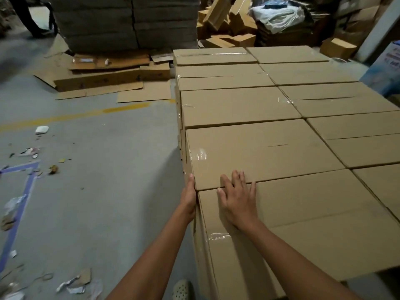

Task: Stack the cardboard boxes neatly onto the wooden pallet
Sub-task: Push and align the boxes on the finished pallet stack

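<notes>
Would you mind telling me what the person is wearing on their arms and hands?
Nothing worn shows: the left hand and the right hand have no gloves, watch or wristbands, and no sleeve comes into view along either arm.

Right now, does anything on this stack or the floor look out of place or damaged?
The brown cardboard boxes lie in even rows, but the top flaps of the second box on the left gape slightly at a slit. Torn paper scraps and flattened cardboard sheets litter the grey floor.
</notes>
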{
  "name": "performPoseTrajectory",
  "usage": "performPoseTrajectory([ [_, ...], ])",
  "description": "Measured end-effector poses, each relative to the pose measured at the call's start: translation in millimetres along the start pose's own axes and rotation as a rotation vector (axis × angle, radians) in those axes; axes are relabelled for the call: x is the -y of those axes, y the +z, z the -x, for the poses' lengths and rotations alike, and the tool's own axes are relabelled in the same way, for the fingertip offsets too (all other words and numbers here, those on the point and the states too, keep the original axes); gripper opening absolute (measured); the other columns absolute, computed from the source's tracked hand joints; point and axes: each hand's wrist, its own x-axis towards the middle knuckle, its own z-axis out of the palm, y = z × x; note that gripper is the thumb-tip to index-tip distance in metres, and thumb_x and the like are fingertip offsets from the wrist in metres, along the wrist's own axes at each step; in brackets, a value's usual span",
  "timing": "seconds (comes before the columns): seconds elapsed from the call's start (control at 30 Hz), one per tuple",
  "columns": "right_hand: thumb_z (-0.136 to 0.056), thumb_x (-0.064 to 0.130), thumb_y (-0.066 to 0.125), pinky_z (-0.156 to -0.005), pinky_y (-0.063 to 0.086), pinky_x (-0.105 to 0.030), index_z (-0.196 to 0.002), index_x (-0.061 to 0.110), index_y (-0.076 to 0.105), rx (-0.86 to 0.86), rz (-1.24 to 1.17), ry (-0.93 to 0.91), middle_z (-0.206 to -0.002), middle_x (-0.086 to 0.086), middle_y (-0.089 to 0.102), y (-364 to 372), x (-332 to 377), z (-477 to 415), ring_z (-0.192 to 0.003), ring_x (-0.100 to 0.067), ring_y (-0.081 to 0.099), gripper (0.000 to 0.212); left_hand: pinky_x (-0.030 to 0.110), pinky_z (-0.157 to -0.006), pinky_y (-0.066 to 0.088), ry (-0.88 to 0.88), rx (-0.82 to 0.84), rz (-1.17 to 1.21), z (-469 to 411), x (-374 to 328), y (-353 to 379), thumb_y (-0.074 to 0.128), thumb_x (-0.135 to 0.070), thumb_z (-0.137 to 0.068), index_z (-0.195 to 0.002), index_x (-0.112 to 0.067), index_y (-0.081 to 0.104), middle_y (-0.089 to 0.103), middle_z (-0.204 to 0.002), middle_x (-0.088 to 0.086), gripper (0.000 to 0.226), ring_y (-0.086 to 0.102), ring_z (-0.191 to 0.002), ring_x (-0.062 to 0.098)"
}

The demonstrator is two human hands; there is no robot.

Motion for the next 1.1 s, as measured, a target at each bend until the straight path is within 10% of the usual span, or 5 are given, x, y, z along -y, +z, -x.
performPoseTrajectory([
  [0.47,-0.085,0.058,-0.011,-0.119,-0.015,-0.057,-0.161,0.033,0.009,0.071,0.036,0.010,-0.168,-0.009,-0.011,-2,2,-6,-0.154,-0.022,-0.019,0.082,0.032,-0.091,0.055,0.024,0.143,-0.012,3,-3,7,0.023,-0.051,-0.108,-0.127,-0.019,0.065,0.073,-0.119,0.004,0.057,0.069,-0.110,0.016],
  [0.93,-0.081,0.067,-0.011,-0.121,-0.008,-0.060,-0.161,0.027,0.011,0.061,0.029,0.112,-0.169,-0.008,-0.005,-11,13,-13,-0.155,-0.023,-0.014,0.092,0.051,-0.112,0.042,0.042,0.098,0.023,-20,0,5,0.036,-0.075,-0.089,-0.136,-0.024,0.061,0.069,-0.127,0.004,0.074,0.063,-0.123,0.022],
  [1.1,-0.082,0.067,-0.011,-0.122,-0.007,-0.059,-0.161,0.026,0.009,0.026,0.027,0.177,-0.169,-0.007,-0.005,-10,24,-19,-0.155,-0.023,-0.015,0.091,0.041,-0.100,0.050,0.134,0.047,-0.067,-24,-24,9,0.032,-0.054,-0.105,-0.134,-0.025,0.056,0.065,-0.128,0.004,0.047,0.062,-0.116,0.018],
])
